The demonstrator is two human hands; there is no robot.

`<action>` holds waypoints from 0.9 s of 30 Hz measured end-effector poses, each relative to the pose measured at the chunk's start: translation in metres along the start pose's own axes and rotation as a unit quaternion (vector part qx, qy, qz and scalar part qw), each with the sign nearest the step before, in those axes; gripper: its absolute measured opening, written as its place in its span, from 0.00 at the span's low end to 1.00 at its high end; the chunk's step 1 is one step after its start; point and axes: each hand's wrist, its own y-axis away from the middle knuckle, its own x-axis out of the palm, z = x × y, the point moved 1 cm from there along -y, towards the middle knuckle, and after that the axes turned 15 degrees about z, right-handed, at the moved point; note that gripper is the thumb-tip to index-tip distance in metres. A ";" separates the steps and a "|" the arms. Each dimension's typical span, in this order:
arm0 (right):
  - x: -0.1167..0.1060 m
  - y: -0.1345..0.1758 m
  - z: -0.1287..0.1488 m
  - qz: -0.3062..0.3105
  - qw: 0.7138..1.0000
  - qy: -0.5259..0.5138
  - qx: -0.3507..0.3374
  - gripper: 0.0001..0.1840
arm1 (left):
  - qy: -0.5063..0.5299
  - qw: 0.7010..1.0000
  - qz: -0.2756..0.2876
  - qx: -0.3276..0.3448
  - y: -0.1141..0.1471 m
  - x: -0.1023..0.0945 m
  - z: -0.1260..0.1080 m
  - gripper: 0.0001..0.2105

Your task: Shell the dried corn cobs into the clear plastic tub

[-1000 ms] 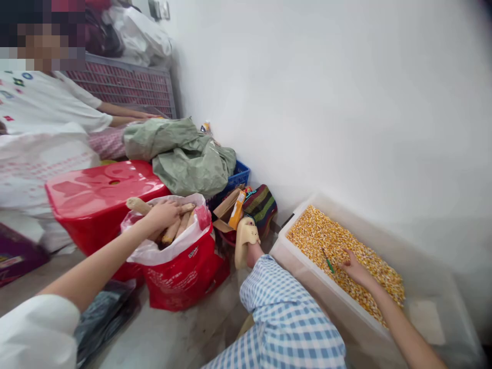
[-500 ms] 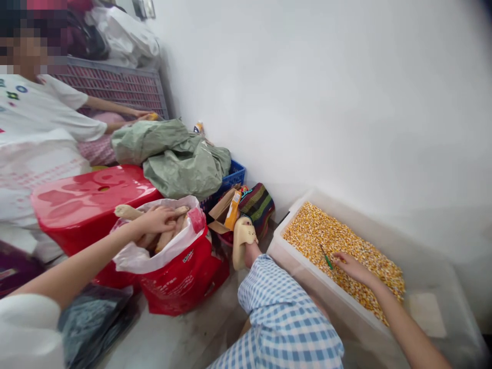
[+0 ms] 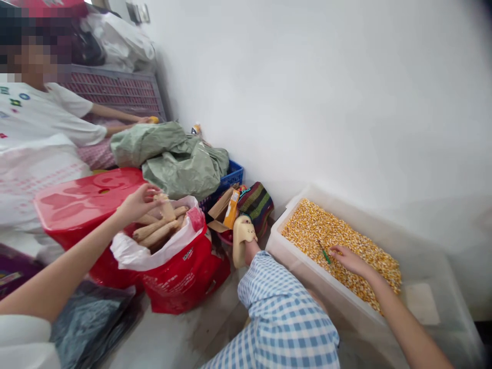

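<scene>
My left hand [image 3: 139, 206] is over the mouth of a red bag [image 3: 175, 282] with a white liner. Its fingers are closed on a pale, stripped corn cob [image 3: 166, 209]. Several more bare corn cobs [image 3: 156, 233] lie in the bag below. To the right, my right hand [image 3: 348, 259] rests low over loose yellow corn kernels [image 3: 342, 233] in a translucent plastic bin [image 3: 282, 225]. Its fingers are loosely extended and seem to hold nothing. A thin tool with a green handle [image 3: 326, 255] lies on the kernels just beside the fingertips.
A red stool [image 3: 92, 192] stands behind the bag. Beyond it a co-worker [image 3: 49, 118] sits with a yellow item in hand. A grey-green sack [image 3: 184, 164] covers a blue crate [image 3: 232, 174]. My slippered foot [image 3: 244, 238] is between bag and bin, by an open carton [image 3: 223, 207].
My left hand has risen from the cobs in the bag and moved up and left, with a cob in its fingers. The right hand stays by the green-handled tool.
</scene>
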 end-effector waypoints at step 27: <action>-0.043 0.036 0.106 -0.111 0.837 -0.494 -0.207 0.23 | 0.597 0.745 0.297 -0.008 -0.020 0.429 -0.230 0.14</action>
